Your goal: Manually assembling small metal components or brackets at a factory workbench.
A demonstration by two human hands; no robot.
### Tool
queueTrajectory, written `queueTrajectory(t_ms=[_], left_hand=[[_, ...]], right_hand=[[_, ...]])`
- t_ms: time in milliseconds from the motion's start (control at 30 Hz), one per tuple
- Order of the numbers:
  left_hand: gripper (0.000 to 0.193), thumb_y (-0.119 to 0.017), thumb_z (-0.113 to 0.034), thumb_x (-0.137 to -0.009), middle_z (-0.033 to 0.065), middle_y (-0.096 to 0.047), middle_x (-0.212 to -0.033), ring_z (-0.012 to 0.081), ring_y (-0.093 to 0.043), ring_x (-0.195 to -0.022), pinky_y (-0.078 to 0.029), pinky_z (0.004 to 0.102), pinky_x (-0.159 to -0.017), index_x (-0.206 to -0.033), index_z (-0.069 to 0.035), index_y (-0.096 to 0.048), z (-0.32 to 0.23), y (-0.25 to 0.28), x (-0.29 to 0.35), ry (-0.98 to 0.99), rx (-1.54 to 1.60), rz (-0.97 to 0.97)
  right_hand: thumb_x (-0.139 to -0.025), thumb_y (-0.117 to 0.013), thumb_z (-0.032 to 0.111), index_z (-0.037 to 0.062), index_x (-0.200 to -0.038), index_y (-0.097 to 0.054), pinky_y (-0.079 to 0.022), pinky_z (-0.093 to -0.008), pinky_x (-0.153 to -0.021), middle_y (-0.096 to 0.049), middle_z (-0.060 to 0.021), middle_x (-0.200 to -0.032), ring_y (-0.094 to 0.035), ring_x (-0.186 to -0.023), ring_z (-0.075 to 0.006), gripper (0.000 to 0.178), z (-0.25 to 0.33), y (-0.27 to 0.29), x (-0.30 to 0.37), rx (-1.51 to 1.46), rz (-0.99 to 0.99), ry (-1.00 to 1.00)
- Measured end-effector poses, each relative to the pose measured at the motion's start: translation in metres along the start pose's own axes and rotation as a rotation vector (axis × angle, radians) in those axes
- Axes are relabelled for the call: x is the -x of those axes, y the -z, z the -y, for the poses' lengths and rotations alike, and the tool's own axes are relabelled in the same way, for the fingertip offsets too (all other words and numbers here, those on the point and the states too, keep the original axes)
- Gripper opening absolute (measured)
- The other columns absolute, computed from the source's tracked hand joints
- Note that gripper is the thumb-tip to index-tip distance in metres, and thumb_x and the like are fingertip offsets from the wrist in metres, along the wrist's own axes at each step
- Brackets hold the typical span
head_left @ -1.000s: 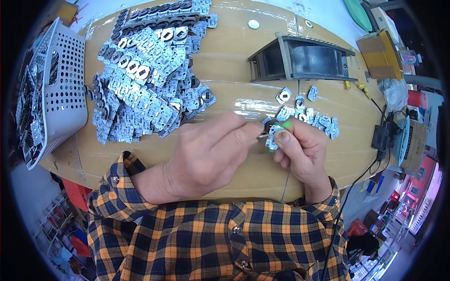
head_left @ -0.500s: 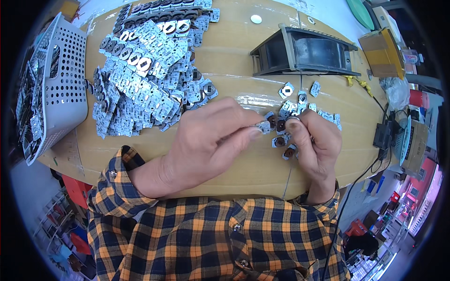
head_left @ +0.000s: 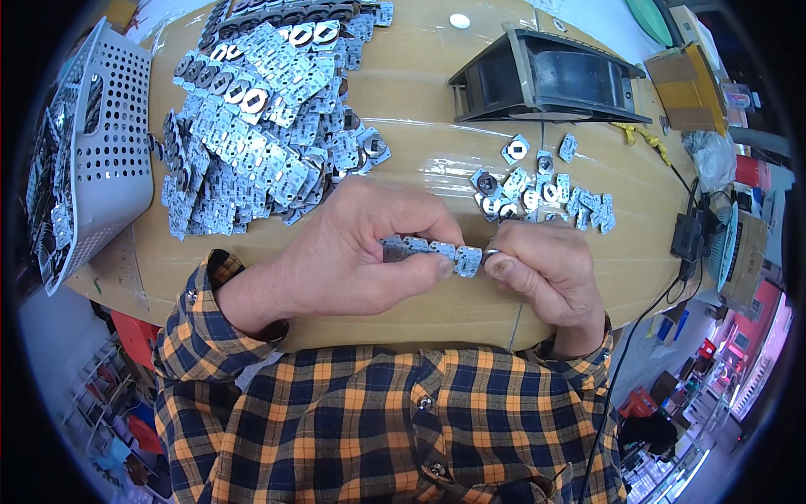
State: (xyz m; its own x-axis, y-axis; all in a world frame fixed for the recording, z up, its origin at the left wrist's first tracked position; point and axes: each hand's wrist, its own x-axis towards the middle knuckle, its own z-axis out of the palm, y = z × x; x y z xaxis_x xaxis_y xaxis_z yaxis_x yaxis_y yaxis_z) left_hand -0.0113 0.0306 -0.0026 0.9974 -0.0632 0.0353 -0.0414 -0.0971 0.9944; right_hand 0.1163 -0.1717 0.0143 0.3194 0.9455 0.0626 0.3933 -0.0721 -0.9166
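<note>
My left hand point(head_left: 361, 256) is closed on a strip of small circuit boards point(head_left: 442, 249), pinched between thumb and fingers, with several linked boards showing and the end board pointing right. Right beside that end, my right hand point(head_left: 541, 270) is closed in a pinch. A shiny metal edge point(head_left: 491, 254) shows at its fingertips, against or very near the end board; its kind is hidden by the fingers. Just beyond the right hand lies a loose group of small separate boards point(head_left: 516, 181), some carrying round metal or dark discs.
A large heap of board strips point(head_left: 248, 155) covers the table's left part. Left of it stands a grey perforated basket point(head_left: 122, 143) full of dark strips. A black fan-like housing point(head_left: 562, 80), a white disc point(head_left: 459, 21), a carton point(head_left: 684, 88) and cables point(head_left: 684, 235) lie at the far right side.
Both hands have come nearer to me, the right one also leftward. More of the strip in my left hand now shows. Some loose boards are now hidden by my right hand.
</note>
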Motion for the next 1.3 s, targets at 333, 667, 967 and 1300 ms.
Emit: queueTrajectory(t_ms=[333, 667, 967, 1300], left_hand=[[0.007, -0.07, -0.005, -0.08, 0.0027, -0.064, -0.07, 0.0062, -0.056, -0.06, -0.04, 0.022, -0.054, -0.086, -0.001, -0.07, -0.006, 0.005, 0.002, 0.073, 0.005, 0.116], [0.007, -0.069, -0.002, -0.083, 0.0024, -0.066, -0.075, 0.0058, -0.059, -0.066, -0.044, 0.0189, -0.058, -0.09, 0.001, -0.067, 0.001, -0.006, 0.001, 0.086, 0.076, 0.035], [0.017, -0.07, -0.003, -0.087, 0.007, -0.067, -0.082, 0.0069, -0.062, -0.068, -0.048, 0.0195, -0.06, -0.098, 0.002, -0.059, -0.011, -0.013, 0.001, 0.178, 0.697, -0.049], [0.023, -0.069, 0.009, -0.074, 0.013, -0.068, -0.088, 0.0202, -0.065, -0.068, -0.049, 0.0261, -0.055, -0.095, 0.003, -0.065, -0.002, -0.017, -0.002, -0.367, -0.256, -0.284]], right_hand=[[-0.091, -0.062, 0.012, -0.001, -0.07, -0.059, -0.039, -0.0298, -0.047, -0.054, -0.0049, -0.057, -0.054, -0.049, -0.019, 0.025, -0.004, -0.001, 0.003, -0.087, 0.124, -0.033], [-0.089, -0.064, 0.007, -0.002, -0.078, -0.061, -0.038, -0.0321, -0.049, -0.05, -0.0083, -0.059, -0.052, -0.053, -0.0209, 0.014, -0.002, -0.009, -0.001, -0.042, 0.05, -0.008], [-0.1, -0.051, 0.024, 0.0002, -0.076, -0.057, -0.031, -0.0201, -0.037, -0.053, -0.0018, -0.055, -0.041, -0.038, -0.0052, 0.034, 0.005, -0.005, 0.004, -0.806, -0.038, -0.436], [-0.099, -0.051, 0.023, 0.0017, -0.074, -0.056, -0.029, -0.0191, -0.042, -0.051, 0.0008, -0.059, -0.041, -0.044, -0.0026, 0.033, 0.007, -0.012, 0.002, -0.211, -0.237, -0.272]])
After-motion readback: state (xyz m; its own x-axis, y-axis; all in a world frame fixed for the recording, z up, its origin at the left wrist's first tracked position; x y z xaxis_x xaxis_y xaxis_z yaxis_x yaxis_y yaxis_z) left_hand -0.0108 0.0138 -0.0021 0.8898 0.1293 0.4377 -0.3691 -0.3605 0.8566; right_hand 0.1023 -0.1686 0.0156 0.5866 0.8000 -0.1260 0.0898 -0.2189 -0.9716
